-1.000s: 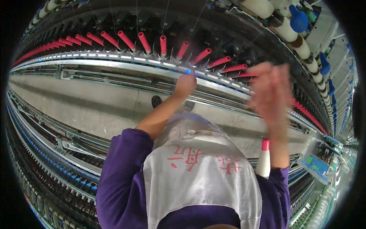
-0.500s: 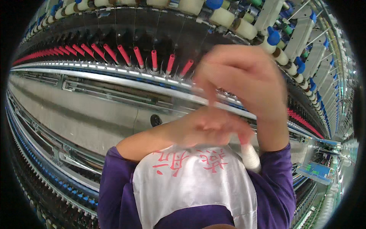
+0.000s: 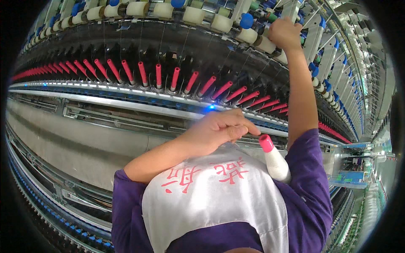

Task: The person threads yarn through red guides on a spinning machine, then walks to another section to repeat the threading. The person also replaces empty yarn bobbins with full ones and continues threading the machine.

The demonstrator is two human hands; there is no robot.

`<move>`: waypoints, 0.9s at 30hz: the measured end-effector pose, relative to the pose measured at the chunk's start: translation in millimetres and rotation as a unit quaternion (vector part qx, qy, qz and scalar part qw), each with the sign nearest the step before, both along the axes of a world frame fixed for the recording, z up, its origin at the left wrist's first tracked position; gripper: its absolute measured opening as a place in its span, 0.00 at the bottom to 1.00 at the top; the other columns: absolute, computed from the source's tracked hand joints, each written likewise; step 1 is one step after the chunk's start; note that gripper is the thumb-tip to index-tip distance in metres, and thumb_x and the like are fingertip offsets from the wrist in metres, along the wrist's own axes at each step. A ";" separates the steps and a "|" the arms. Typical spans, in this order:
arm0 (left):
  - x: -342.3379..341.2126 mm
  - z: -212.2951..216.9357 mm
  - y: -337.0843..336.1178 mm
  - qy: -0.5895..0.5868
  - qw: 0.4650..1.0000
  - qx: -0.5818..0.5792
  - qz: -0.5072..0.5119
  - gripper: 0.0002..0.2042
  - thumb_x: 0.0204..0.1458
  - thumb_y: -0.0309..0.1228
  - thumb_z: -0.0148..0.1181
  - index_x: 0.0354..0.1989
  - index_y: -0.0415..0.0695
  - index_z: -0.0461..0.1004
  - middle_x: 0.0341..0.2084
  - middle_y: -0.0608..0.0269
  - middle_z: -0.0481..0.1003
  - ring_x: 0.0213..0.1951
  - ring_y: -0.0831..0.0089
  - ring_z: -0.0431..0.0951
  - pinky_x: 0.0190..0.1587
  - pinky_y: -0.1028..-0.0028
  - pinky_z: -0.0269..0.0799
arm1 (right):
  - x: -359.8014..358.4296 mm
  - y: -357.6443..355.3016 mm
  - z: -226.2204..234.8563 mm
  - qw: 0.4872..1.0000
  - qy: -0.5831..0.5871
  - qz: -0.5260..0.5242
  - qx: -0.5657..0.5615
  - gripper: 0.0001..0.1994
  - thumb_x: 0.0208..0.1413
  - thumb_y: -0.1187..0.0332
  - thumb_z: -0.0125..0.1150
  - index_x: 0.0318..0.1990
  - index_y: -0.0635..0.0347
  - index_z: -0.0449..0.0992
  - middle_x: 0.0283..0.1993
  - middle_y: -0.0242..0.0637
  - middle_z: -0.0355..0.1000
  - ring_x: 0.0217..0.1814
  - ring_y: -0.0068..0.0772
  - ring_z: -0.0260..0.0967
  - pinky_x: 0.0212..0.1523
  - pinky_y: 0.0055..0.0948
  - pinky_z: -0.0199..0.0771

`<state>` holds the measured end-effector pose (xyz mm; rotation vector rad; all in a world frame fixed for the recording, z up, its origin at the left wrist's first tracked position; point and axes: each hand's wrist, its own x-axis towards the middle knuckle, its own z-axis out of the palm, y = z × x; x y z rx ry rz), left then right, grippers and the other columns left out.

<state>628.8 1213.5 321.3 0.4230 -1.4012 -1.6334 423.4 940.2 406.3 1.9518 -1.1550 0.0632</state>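
Your head-worn left fisheye looks steeply down and forward over your white bib apron [image 3: 211, 200], which sits closest to the lens. Beyond the apron lie the pink bobbin tubes [image 3: 158, 76], then the cream rollers [image 3: 222, 23]. Right of the apron, a blue-green machine panel [image 3: 351, 177] seems much farther off, though the curved rim distorts it.

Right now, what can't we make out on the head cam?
Head view: most fingertips of the right hand, behind the hand itself; any grip unclear.
Head view: any thread between left hand and pink-tipped bobbin; too fine to see.
Head view: what supports the bobbin; hidden beneath it, beside the purple sleeve.
Head view: count of far-left pink tubes; too small and crowded.
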 end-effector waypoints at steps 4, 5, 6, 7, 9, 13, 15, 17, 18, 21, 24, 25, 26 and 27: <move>-6.2 -6.7 1.0 -0.044 0.994 -0.093 0.044 0.07 0.52 0.28 0.55 0.37 0.43 0.77 0.25 0.68 0.64 0.29 0.78 0.65 0.33 0.79 0.62 | 7.3 3.8 0.0 0.996 0.010 -0.085 0.012 0.06 0.47 0.62 0.56 0.27 0.46 0.79 0.33 0.35 0.71 0.48 0.36 0.63 0.44 0.56 0.55; -7.8 -8.3 1.5 -0.073 0.989 -0.117 0.055 0.06 0.51 0.28 0.57 0.36 0.44 0.77 0.25 0.67 0.65 0.30 0.78 0.66 0.33 0.79 0.62 | 8.7 3.8 0.2 0.994 -0.005 -0.103 0.045 0.07 0.48 0.61 0.56 0.28 0.46 0.79 0.32 0.35 0.72 0.48 0.37 0.64 0.44 0.55 0.54; -10.3 -9.5 1.5 -0.077 0.989 -0.112 0.054 0.06 0.50 0.26 0.58 0.36 0.45 0.77 0.26 0.67 0.66 0.30 0.77 0.66 0.33 0.78 0.62 | 10.0 1.6 1.4 0.993 -0.022 -0.098 0.059 0.07 0.48 0.60 0.56 0.29 0.47 0.80 0.31 0.35 0.72 0.47 0.38 0.64 0.44 0.54 0.54; -12.9 -10.2 2.4 -0.094 0.989 -0.102 0.051 0.06 0.48 0.25 0.59 0.35 0.45 0.77 0.27 0.67 0.68 0.31 0.76 0.67 0.34 0.78 0.62 | 10.5 -0.1 3.0 0.990 -0.036 -0.114 0.070 0.08 0.48 0.59 0.56 0.29 0.47 0.80 0.31 0.36 0.72 0.46 0.38 0.65 0.43 0.53 0.54; -20.0 -10.3 1.2 -0.121 0.982 -0.120 0.087 0.06 0.47 0.24 0.60 0.33 0.45 0.77 0.27 0.67 0.69 0.32 0.74 0.68 0.36 0.76 0.63 | 9.2 -0.5 8.1 0.989 -0.090 -0.082 0.085 0.10 0.49 0.57 0.56 0.30 0.48 0.80 0.29 0.35 0.73 0.43 0.40 0.66 0.43 0.53 0.53; -27.2 -3.9 -8.8 -0.176 0.927 -0.220 0.250 0.04 0.46 0.25 0.60 0.30 0.43 0.75 0.24 0.64 0.69 0.33 0.67 0.70 0.38 0.72 0.64 | 22.2 29.9 7.8 0.921 -0.334 0.189 -0.066 0.07 0.48 0.64 0.56 0.31 0.51 0.78 0.31 0.37 0.74 0.33 0.42 0.68 0.38 0.42 0.58; -18.0 -0.7 -14.9 -0.202 0.902 -0.215 0.314 0.03 0.46 0.25 0.59 0.29 0.42 0.74 0.23 0.61 0.70 0.32 0.62 0.70 0.39 0.69 0.64 | 46.1 62.8 -10.2 0.804 -0.487 0.334 -0.069 0.02 0.46 0.70 0.60 0.29 0.54 0.77 0.27 0.36 0.72 0.28 0.38 0.66 0.36 0.34 0.60; 1.7 0.7 -14.8 -0.254 0.868 -0.207 0.374 0.03 0.45 0.25 0.58 0.30 0.42 0.73 0.24 0.61 0.71 0.32 0.62 0.70 0.37 0.68 0.64 | 85.8 101.5 -47.3 0.739 -0.484 0.468 0.030 0.02 0.44 0.74 0.61 0.26 0.59 0.75 0.23 0.35 0.69 0.27 0.34 0.64 0.36 0.32 0.60; 16.6 -0.3 -12.7 -0.281 0.847 -0.200 0.405 0.04 0.45 0.24 0.58 0.30 0.43 0.73 0.24 0.60 0.71 0.32 0.62 0.70 0.36 0.68 0.64 | 104.4 117.8 -67.2 0.737 -0.453 0.481 0.139 0.02 0.43 0.74 0.61 0.26 0.59 0.75 0.24 0.34 0.68 0.28 0.35 0.64 0.36 0.33 0.60; 68.7 -12.8 17.3 -0.290 0.798 -0.159 0.503 0.03 0.45 0.24 0.57 0.30 0.43 0.73 0.24 0.60 0.72 0.29 0.62 0.70 0.32 0.67 0.65 | 163.4 155.6 -130.8 0.637 -0.464 0.491 0.371 0.03 0.41 0.75 0.60 0.27 0.59 0.74 0.26 0.35 0.68 0.31 0.38 0.64 0.37 0.35 0.61; 127.2 -38.9 62.8 -0.273 0.777 -0.104 0.557 0.04 0.46 0.24 0.57 0.31 0.43 0.74 0.25 0.61 0.73 0.29 0.63 0.70 0.33 0.68 0.66 | 218.3 194.9 -175.5 0.588 -0.384 0.449 0.552 0.05 0.44 0.76 0.58 0.31 0.59 0.75 0.30 0.38 0.70 0.33 0.41 0.67 0.36 0.33 0.64; 148.5 -49.7 83.6 -0.281 0.773 -0.066 0.564 0.04 0.46 0.24 0.57 0.31 0.43 0.74 0.25 0.61 0.73 0.29 0.64 0.70 0.33 0.68 0.66 | 243.1 208.4 -185.2 0.564 -0.330 0.421 0.630 0.06 0.47 0.73 0.58 0.34 0.59 0.76 0.31 0.40 0.70 0.33 0.42 0.67 0.35 0.33 0.66; 165.5 -58.2 103.1 -0.292 0.770 -0.023 0.567 0.04 0.47 0.24 0.57 0.31 0.43 0.74 0.26 0.61 0.74 0.29 0.64 0.70 0.33 0.69 0.66 | 266.7 220.9 -190.6 0.532 -0.292 0.437 0.663 0.06 0.47 0.73 0.57 0.34 0.60 0.76 0.31 0.41 0.70 0.33 0.42 0.68 0.35 0.33 0.66; 191.0 -68.9 124.7 -0.298 0.761 -0.007 0.576 0.04 0.47 0.25 0.57 0.32 0.43 0.75 0.26 0.60 0.74 0.29 0.65 0.71 0.33 0.69 0.66 | 297.9 236.6 -197.4 0.502 -0.255 0.451 0.692 0.07 0.48 0.72 0.57 0.35 0.60 0.75 0.31 0.42 0.71 0.34 0.42 0.68 0.35 0.33 0.67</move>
